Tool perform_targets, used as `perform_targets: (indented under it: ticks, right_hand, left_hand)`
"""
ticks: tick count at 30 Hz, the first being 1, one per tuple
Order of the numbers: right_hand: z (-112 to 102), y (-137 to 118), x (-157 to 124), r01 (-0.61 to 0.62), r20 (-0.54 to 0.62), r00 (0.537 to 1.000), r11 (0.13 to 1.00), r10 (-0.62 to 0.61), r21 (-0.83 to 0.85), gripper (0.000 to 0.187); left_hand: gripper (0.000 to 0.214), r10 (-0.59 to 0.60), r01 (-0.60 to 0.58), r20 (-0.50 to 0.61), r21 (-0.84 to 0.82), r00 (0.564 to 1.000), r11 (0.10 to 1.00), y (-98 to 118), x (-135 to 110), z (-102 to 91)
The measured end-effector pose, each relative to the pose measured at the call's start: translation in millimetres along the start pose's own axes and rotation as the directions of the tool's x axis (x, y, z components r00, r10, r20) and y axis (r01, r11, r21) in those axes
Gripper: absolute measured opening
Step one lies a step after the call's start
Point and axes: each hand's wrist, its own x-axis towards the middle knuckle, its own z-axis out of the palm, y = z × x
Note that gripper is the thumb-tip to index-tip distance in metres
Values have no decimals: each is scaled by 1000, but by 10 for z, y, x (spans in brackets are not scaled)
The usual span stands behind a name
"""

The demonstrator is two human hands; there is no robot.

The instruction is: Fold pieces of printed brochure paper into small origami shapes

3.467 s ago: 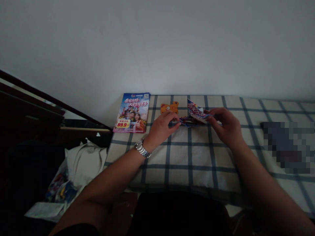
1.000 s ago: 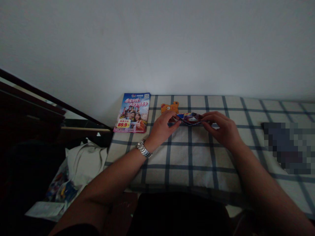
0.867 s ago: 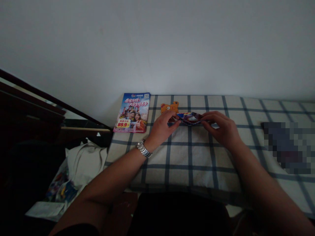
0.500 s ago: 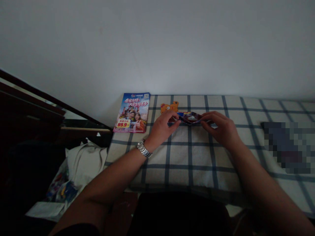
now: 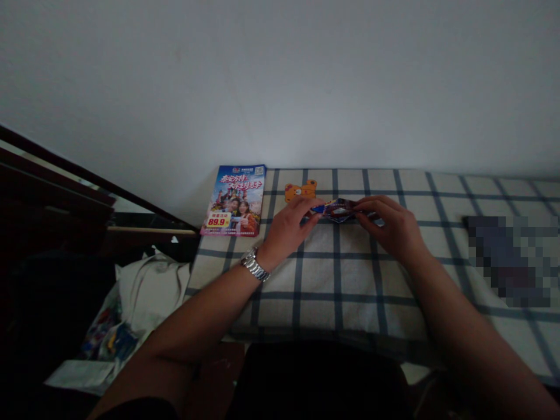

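The folded paper (image 5: 339, 211) is resting between my two hands, above the checked cloth (image 5: 319, 286); if it is touching the cloth, I cannot tell. My left hand (image 5: 292, 226) is pinching its left end, thumb and finger almost together, and my right hand (image 5: 396, 227) is pinching the right end in the same manner. For handling these folds well, I think both pinches should be pressing lightly and equally, so that no crease is twisting. Just behind my left hand the orange bear (image 5: 301, 190) is lying, partly covered. Farther left the flyers (image 5: 236, 201) are lying; well to my right, a dark thing (image 5: 503, 256) is appearing too blurred for naming.
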Motion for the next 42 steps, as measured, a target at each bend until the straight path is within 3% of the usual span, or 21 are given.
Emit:
perform_targets:
  ticks: [10,20,32,42]
  right_hand:
    - [-30,-52,10,-77,-84,993,997,78,13,15]
    - [-49,-60,14,-85,-117,990,996,80,-37,14]
    - [-32,52,-5,-34,-38,999,993,30,-109,15]
    - [-20,63,-36,-53,66,996,995,59,-87,33]
  left_hand:
    - [28,-36,36,-14,-31,999,999,-35,6,10]
    - [26,-30,29,-15,-31,999,999,-25,5,13]
    - [24,-34,34,-13,-20,999,999,-49,-3,18]
    - [23,-47,46,-10,-32,999,998,-67,11,4]
